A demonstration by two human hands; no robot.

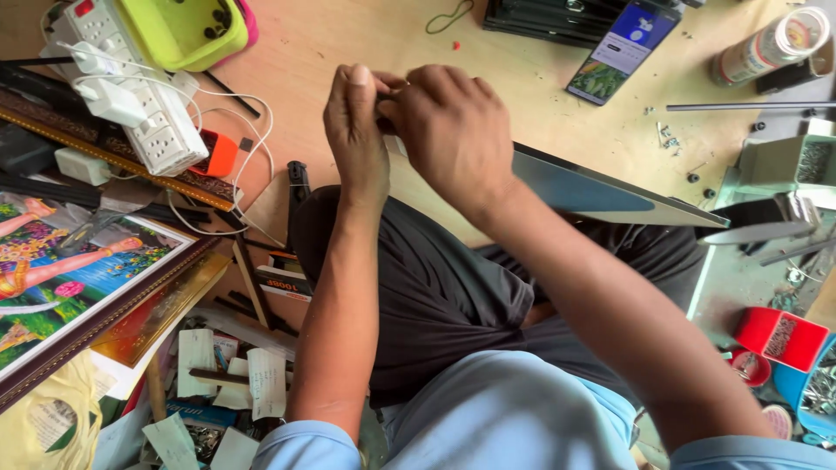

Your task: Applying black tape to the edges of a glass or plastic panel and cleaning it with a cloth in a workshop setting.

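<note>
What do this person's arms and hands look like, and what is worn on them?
Both arms are bare from above the elbow down. Short light-blue sleeves cover the upper arms at the bottom edge of the view. The left hand and right hand wear no gloves; no watch, ring or band shows on either wrist or on the fingers.

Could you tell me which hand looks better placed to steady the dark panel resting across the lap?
Probably the right hand: its forearm already lies over the dark panel, while the left hand sits farther from it.

Bright, even daylight, soft shadows, slight motion blur, mild wide-angle stretch at edges.
</note>
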